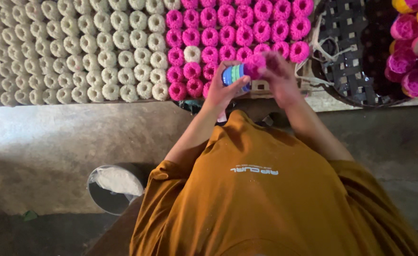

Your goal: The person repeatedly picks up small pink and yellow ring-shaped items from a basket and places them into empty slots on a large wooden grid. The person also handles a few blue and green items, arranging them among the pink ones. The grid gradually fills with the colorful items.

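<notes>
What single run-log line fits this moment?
left hand: holds stacked coloured moulds | right hand: on pink piece | beyond: pink rows, white rows

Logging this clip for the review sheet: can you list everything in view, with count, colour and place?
White rings: many, cream-white, rows at upper left.
Pink rings: many, bright pink, rows at upper centre; one white among them.
Stacked moulds: a few, blue and green, between both hands, a pink ring on the end.
Basket: one, dark woven, upper right.
Coloured rings: several, pink, yellow, blue, far right.
Bucket: one, grey, white powder inside, floor lower left.
Shirt: one, orange-brown.
Left hand: holds the moulds.
Right hand: at the pink ring.
</notes>
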